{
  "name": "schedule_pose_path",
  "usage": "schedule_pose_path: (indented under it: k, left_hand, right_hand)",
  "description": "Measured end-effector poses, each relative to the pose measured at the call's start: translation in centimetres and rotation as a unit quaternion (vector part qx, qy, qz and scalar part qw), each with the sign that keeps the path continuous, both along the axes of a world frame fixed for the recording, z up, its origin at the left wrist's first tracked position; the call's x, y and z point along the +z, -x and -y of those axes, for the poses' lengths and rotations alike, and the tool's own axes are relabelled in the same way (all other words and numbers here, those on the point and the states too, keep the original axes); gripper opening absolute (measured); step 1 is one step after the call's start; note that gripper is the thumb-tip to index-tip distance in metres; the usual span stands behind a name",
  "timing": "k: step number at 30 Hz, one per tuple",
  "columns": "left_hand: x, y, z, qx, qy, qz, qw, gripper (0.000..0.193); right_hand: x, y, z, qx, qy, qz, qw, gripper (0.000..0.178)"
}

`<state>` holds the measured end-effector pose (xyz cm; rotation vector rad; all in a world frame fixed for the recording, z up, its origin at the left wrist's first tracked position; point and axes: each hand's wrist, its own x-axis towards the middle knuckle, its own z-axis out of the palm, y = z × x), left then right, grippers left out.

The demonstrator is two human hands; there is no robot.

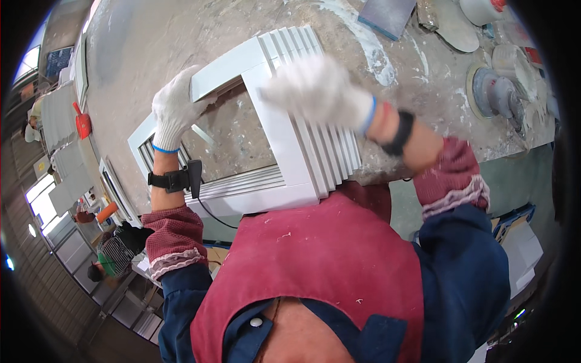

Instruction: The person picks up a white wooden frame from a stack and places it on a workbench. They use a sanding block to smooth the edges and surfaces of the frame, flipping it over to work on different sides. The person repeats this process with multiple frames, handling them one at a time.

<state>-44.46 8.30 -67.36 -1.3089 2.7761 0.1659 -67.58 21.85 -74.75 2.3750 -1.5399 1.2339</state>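
Note:
A white rectangular frame (273,130) with a wide open middle lies before me on the worktable, close to my apron. Stepped, ribbed mouldings run down its right side, and grooved slats show inside its near and left sides. My left hand (175,106), in a white knit glove with a blue cuff, is closed around the frame's far left part. Over the right side of the frame is my right hand (321,88), gloved the same way. Motion smears its fingers, so I cannot make out whether it holds anything or touches the frame.
The grey worktable (236,24) is spattered with white. A sander-like power tool (499,94) sits at right, a grey-blue block (387,15) and white container (481,9) at far right. At left are a red tool (82,122), another pale frame (118,190) and another person (112,257).

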Motion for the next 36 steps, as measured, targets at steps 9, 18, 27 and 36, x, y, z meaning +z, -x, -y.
schedule_pose_path:
  k: [9, 18, 27, 36]
  left_hand:
    - [-0.2, 0.2, 0.2, 0.004, -0.007, -0.003, 1.0, 0.058]
    - [-0.1, 0.4, 0.8, -0.006, -0.001, -0.002, 1.0, 0.058]
    - [-0.5, -0.8, 0.2, 0.006, 0.004, 0.017, 1.0, 0.059]
    - [0.0, 0.1, 0.9, -0.001, 0.004, 0.016, 1.0, 0.059]
  right_hand:
    - [3.7, -1.8, -8.7, 0.193, -0.143, 0.021, 0.971, 0.012]
    - [2.0, 1.0, 7.6, 0.114, -0.157, 0.285, 0.939, 0.027]
    - [2.2, -1.7, -12.4, 0.241, -0.153, 0.082, 0.955, 0.009]
    - [-3.9, 1.2, 3.7, 0.026, -0.024, 0.291, 0.956, 0.029]
